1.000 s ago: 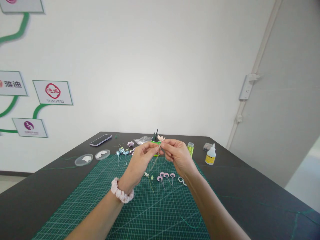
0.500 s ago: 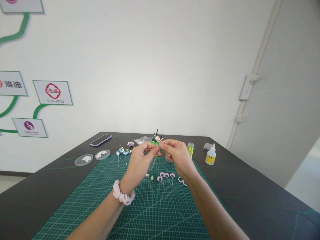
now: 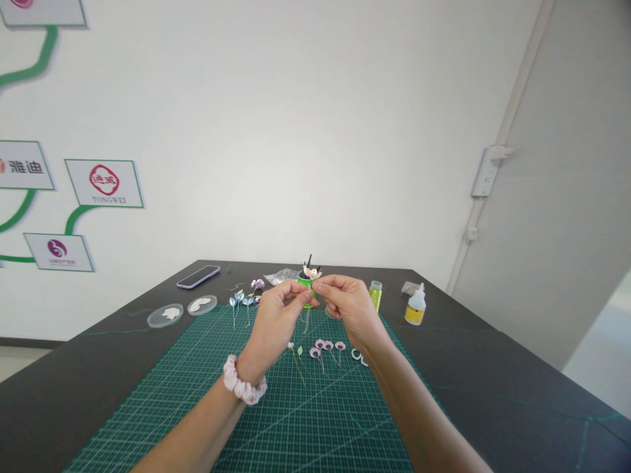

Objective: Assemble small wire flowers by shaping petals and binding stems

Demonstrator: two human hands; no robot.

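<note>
left hand [image 3: 275,315] | right hand [image 3: 351,305] | both grips pinching pale flower [image 3: 312,272], petals upward

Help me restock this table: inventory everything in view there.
Phone: 1, lilac-edged, left
Dishes: 2, clear, left
Cutouts: several, white, dishes
Blooms: several, blue and purple, left
Bag: 1, clear, back
Container: 1, green, back
Sticks: several, dark, container
Mat: 1, green, centre
Leaf: 1, green, mat
Stem: 1, green, mat
Petals: 4, lilac, mat
Rings: 2, white, mat
Cylinder: 1, yellow-green, right
Bottle: 1, white/yellow, right
Packet: 1, grey, right
Flower: 1, pink, centre
Strip: 1, pale green, centre
Scrunchie: 1, pink, left wrist
Left hand: 1, bare, centre
Right hand: 1, bare, centre
</note>
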